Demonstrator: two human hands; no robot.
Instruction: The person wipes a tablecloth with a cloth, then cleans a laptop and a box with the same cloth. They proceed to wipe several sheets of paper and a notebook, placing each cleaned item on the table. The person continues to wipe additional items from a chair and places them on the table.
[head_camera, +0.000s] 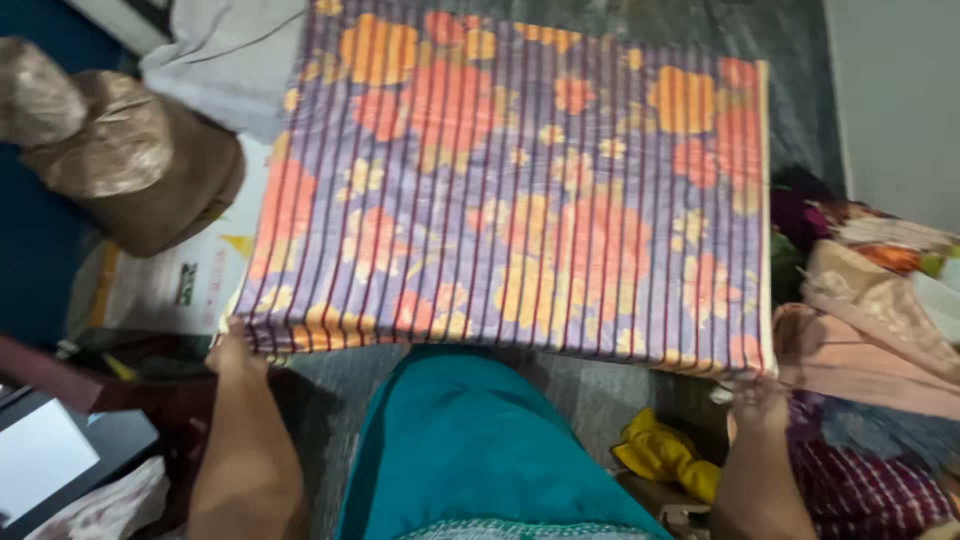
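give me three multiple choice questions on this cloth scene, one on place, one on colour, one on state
1. Where is the yellow cloth?
A. on top of the striped cloth
B. low down, near the right arm
C. on the brown bag

2. What colours are the flowers on the striped cloth?
A. orange and yellow
B. green and white
C. black and blue

3. How is the striped cloth held?
A. balled up in one hand
B. spread out, a hand at each near corner
C. lying untouched

Answers:
1 B, it lies below the cloth's near edge beside the right arm.
2 A, orange and yellow blooms cover the purple stripes.
3 B, the left hand and right hand each have a grip on a near corner, with the cloth stretched flat between them.
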